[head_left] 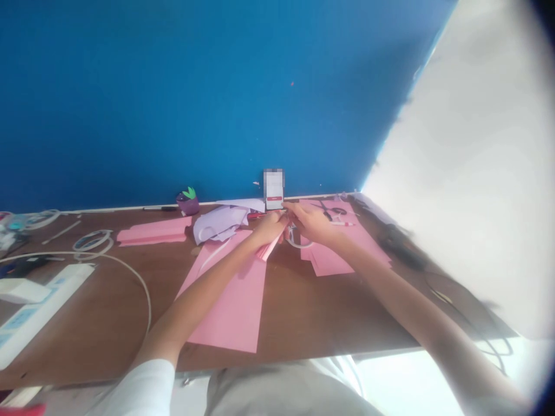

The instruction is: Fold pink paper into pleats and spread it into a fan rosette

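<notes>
My left hand point(270, 227) is closed around a narrow folded strip of pink paper point(269, 249), whose lower end sticks out beneath my fingers. Right beside it, my right hand point(311, 222) has its fingers drawn together at the left hand's fingertips; what they pinch is too small to make out. Just behind both hands a phone point(274, 190) with a lit screen leans upright against the wall. Under my left forearm lies a large pink sheet point(236, 315). A thin white loop point(299, 245) hangs or lies below my right hand.
More pink sheets point(325, 263) lie at right with scissors point(336, 210) on them. Crumpled lilac paper point(221, 222), folded pink paper point(154, 232) and a small purple pot point(188, 202) are left of the hands. A white power strip point(45, 312) and cables occupy the far left.
</notes>
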